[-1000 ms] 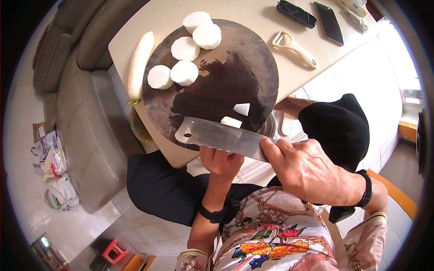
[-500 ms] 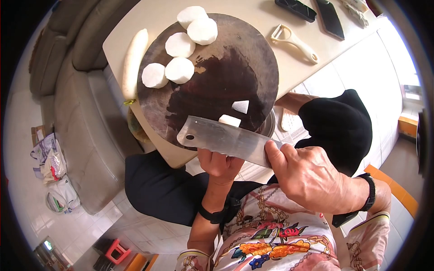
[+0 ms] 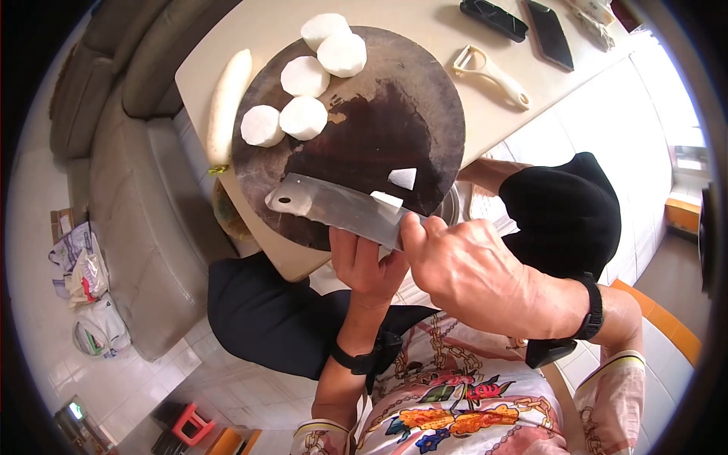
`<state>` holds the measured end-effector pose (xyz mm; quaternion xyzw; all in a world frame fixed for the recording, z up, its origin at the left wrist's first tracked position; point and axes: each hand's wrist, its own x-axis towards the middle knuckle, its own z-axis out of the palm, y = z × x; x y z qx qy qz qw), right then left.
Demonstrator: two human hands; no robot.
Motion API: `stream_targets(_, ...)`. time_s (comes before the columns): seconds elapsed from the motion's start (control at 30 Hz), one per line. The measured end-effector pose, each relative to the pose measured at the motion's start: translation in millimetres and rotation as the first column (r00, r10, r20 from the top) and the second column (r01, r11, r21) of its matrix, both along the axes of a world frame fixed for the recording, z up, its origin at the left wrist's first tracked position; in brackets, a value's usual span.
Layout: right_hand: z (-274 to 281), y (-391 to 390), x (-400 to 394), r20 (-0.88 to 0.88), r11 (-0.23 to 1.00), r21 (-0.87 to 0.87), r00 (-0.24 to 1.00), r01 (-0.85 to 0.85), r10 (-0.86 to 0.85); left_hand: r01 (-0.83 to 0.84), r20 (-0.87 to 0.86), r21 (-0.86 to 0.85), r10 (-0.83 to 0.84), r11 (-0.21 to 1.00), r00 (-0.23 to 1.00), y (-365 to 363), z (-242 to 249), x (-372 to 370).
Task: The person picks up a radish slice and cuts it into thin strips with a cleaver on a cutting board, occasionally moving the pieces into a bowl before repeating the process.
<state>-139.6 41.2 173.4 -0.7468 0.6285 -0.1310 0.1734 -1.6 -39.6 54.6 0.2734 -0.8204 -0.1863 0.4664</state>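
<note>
Both hands work at the near edge of the round board: the right hand [image 3: 474,277] is closed around the handle of a cleaver [image 3: 334,206], index finger laid along the top of the blade, which lies nearly flat and slants across the board's near rim with its holed tip pointing left. Under the blade the left hand [image 3: 368,265] is cupped palm up at the edge of the bench [image 3: 258,26], fingers curled upward and touching the blade's underside; whether it holds anything I cannot tell. On the blade's upper edge rests a small white wedge [image 3: 387,200], and just beyond it a second triangular piece [image 3: 403,178] lies on the dark, wet middle of the cutting board [image 3: 379,114]. Farther back, along the board's left and far rim, sit five thick peeled radish rounds [image 3: 303,117], clustered and partly touching. Beside the board on the left lies a whole white radish [image 3: 226,106] along the bench edge. Beyond the board to the right are a pale peeler [image 3: 491,76], then a black case [image 3: 495,19] and a dark phone [image 3: 551,34] near the far edge.
</note>
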Motion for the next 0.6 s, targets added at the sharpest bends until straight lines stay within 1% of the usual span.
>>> stream_targets(0.07, -4.6, -6.3, 2.3, 0.023, 0.999, -0.029, 1.0, 0.023, -0.022, 0.007, 0.045, -0.077, -0.003, 0.997, 0.999, -1.9, -6.2, 2.5)
stream_targets(0.1, -8.4, -8.7, 3.8, 0.02, 0.999, -0.032, 1.0, 0.024, -0.024, 0.008, 0.043, -0.079, -0.005, 0.997, 0.999, -0.2, -8.2, 4.3)
stream_targets(0.17, -15.9, -13.2, 5.7, 0.01, 0.992, -0.114, 0.998, 0.057, -0.056, 0.005, 0.11, -0.058, 0.001, 0.998, 0.994, 2.9, -9.3, 7.5)
stream_targets(0.2, -18.9, -15.6, 5.3, 0.046, 0.987, -0.142, 0.997, 0.074, -0.068, 0.006, 0.107, -0.062, 0.001, 0.998, 0.994, 2.1, -7.6, 5.9)
stream_targets(0.23, -21.6, -17.2, 3.5, 0.044, 0.986, -0.147, 0.997, 0.074, -0.068, 0.009, 0.047, -0.042, -0.007, 0.999, 0.999, 1.3, -5.4, 3.2)
stream_targets(0.27, -24.2, -17.8, 0.1, 0.105, 0.986, -0.118, 0.989, 0.118, -0.106, 0.012, -0.014, -0.021, -0.012, 1.0, 1.0, 0.8, -3.1, 1.0)
stream_targets(0.3, -25.4, -18.0, -4.0, 0.164, 0.984, -0.086, 0.976, 0.158, -0.142, 0.007, -0.018, -0.025, -0.007, 1.0, 1.0, 0.4, -0.9, -0.5)
stream_targets(0.33, -25.2, -17.5, -8.7, 0.187, 0.978, -0.066, 0.965, 0.2, -0.184, 0.013, -0.02, -0.031, -0.014, 0.999, 1.0, -0.1, 1.1, -2.0)
stream_targets(0.37, -32.8, -16.0, -14.9, 0.215, 0.972, -0.112, 0.96, 0.209, -0.182, 0.019, -0.021, -0.036, -0.02, 0.999, 1.0, -0.4, 2.0, -3.0)
stream_targets(0.43, -25.0, -10.8, -19.0, 0.235, 0.963, -0.061, 0.942, 0.262, -0.241, 0.005, -0.02, -0.032, -0.005, 0.999, 1.0, 0.6, -1.4, -3.1)
stream_targets(0.47, -21.2, -8.1, -19.4, 0.233, 0.964, -0.063, 0.944, 0.257, -0.236, 0.002, -0.037, -0.021, -0.003, 1.0, 0.999, 0.4, -2.0, -4.2)
stream_targets(0.53, -14.4, 1.8, -15.9, 0.206, 0.977, -0.091, 0.963, 0.195, -0.173, 0.003, -0.051, -0.007, -0.003, 1.0, 0.999, 0.4, -2.1, -3.4)
stream_targets(0.6, -7.0, 11.1, -13.4, 0.196, 0.983, -0.075, 0.969, 0.165, -0.148, 0.022, -0.04, -0.041, -0.024, 0.999, 0.999, -1.2, -1.3, -0.5)
